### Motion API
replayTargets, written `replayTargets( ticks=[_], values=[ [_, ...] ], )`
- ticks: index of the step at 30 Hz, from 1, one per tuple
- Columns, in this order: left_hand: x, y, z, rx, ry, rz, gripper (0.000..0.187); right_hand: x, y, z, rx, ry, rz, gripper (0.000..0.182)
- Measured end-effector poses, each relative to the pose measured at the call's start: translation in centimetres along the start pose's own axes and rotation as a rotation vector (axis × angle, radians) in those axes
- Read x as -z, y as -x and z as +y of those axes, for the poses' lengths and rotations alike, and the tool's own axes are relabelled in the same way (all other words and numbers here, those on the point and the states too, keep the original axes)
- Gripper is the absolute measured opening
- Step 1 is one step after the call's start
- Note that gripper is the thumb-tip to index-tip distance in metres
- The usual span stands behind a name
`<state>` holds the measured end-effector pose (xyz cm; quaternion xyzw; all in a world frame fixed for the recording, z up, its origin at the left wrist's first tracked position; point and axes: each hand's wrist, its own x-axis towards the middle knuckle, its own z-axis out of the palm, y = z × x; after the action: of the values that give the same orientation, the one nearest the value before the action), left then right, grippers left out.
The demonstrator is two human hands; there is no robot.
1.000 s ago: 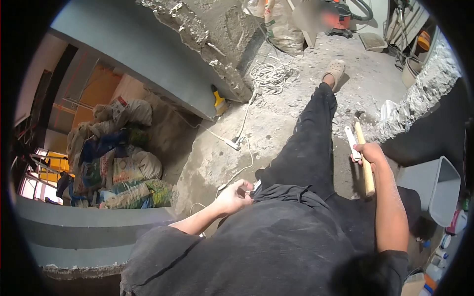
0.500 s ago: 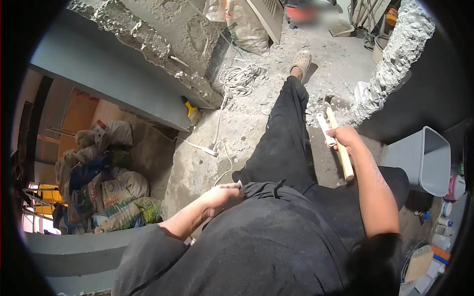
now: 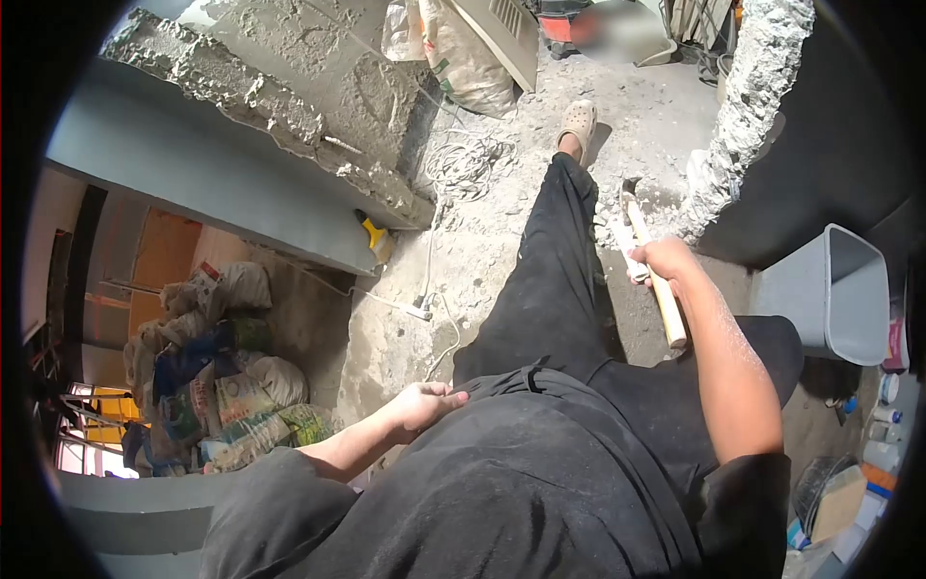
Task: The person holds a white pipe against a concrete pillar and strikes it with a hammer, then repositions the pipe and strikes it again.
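My right hand (image 3: 666, 262) is wrapped round the pale wooden handle of a hammer (image 3: 666, 307), whose dark metal head points away from me, close over the rubble. Gripped alongside it in the same hand is a slim white bar-shaped thing (image 3: 624, 236). At my waist, my left hand (image 3: 424, 407) is closed with its fingers curled, right against the hem of my dark shirt (image 3: 521, 454); what its fingers hold, if anything, I cannot tell.
Broken concrete edges (image 3: 748, 116) flank the rubble-strewn floor. A coiled white cable (image 3: 468, 164) runs to a socket strip (image 3: 415, 311). A grey bin (image 3: 805, 294) stands at right, filled sacks (image 3: 236, 386) at left. A yellow-handled brush (image 3: 374, 234) lies by the wall.
My left hand has drawn back a little from under the shirt hem, and its fingers now show curled. The right hand keeps hold of the hammer; the view has shifted slightly.
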<state>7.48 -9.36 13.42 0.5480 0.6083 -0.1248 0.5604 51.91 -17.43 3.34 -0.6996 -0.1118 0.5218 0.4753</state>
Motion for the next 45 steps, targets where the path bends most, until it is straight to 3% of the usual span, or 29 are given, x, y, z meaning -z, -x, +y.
replayTargets(
  ticks=[3, 4, 7, 9, 12, 16, 18, 22, 23, 27, 30, 32, 34, 36, 38, 40, 42, 43, 44, 45],
  values=[
    [0.6, -1.3, 0.8, 0.311, 0.413, -0.056, 0.018, -0.6, -0.1, -0.2, -0.011, 0.022, 0.004, 0.018],
    [0.4, 0.0, 2.3, 0.215, 0.49, -0.026, 0.032, -0.6, -0.2, -0.3, -0.022, 0.035, 0.022, 0.019],
    [2.1, -1.5, -0.4, 0.186, 0.568, -0.168, 0.035, -0.7, -0.4, -0.1, 0.0, 0.049, 0.009, 0.02],
    [2.9, -1.4, -2.3, -0.095, 0.313, -0.324, 0.041, -0.6, -0.4, 0.2, 0.007, 0.047, 0.0, 0.02],
    [2.8, -2.1, -3.7, -0.43, -0.381, -0.243, 0.047, -1.0, 0.4, -0.6, -0.002, 0.016, -0.05, 0.019],
    [2.6, -1.2, -2.2, -0.601, -0.533, -0.246, 0.047, -0.9, 0.6, -1.0, -0.029, 0.036, 0.001, 0.018],
    [2.5, -1.6, -4.1, -0.794, -0.693, -0.108, 0.058, -0.8, 0.3, -0.6, -0.012, 0.042, 0.0, 0.018],
    [0.7, -3.6, -5.3, -0.889, -0.687, 0.09, 0.058, -0.7, 0.6, -0.3, -0.025, 0.001, -0.002, 0.018],
    [0.0, -2.7, -4.3, -0.768, -0.58, 0.09, 0.055, -0.7, 0.6, -0.3, -0.014, 0.014, -0.003, 0.018],
    [-0.3, -4.5, -4.3, -0.775, -0.297, 0.089, 0.049, -0.9, 1.4, -0.7, -0.012, 0.01, -0.002, 0.017],
    [0.3, -3.5, -3.3, -0.676, -0.235, -0.025, 0.045, -0.9, 2.1, -0.7, -0.003, 0.057, -0.012, 0.017],
    [1.3, -2.0, -3.8, -0.72, -0.31, -0.011, 0.04, -1.0, 2.1, -0.4, -0.031, 0.054, 0.025, 0.017],
    [2.0, -0.2, -4.3, -0.629, -0.331, -0.011, 0.037, -0.8, 1.9, -0.3, -0.028, 0.044, 0.031, 0.016],
    [2.4, 0.4, -5.2, -0.671, -0.217, -0.051, 0.029, -0.5, 1.7, 0.0, -0.043, 0.016, 0.008, 0.016],
    [3.4, -0.2, -6.4, -0.389, 0.476, -0.233, 0.018, -0.3, 1.9, -0.4, -0.044, 0.03, 0.011, 0.019],
    [3.5, -1.7, -8.2, -0.416, 0.507, -0.194, 0.012, -0.5, 1.9, -0.4, -0.047, 0.054, 0.008, 0.021],
    [4.4, -3.6, -9.7, -0.396, 0.682, -0.298, 0.019, -0.3, 1.7, -0.2, -0.026, 0.032, 0.009, 0.016],
    [3.7, -3.2, -8.9, -0.348, 0.599, -0.108, 0.014, -0.3, 1.6, -0.1, -0.026, 0.038, 0.008, 0.016],
    [3.6, -3.6, -8.6, -0.348, 0.602, -0.109, 0.014, -0.3, 1.5, 0.1, -0.031, 0.032, 0.001, 0.016],
    [3.6, -4.3, -8.6, -0.228, 0.757, -0.118, 0.011, -0.2, 1.4, 0.3, -0.037, 0.022, -0.005, 0.016]
  ],
)
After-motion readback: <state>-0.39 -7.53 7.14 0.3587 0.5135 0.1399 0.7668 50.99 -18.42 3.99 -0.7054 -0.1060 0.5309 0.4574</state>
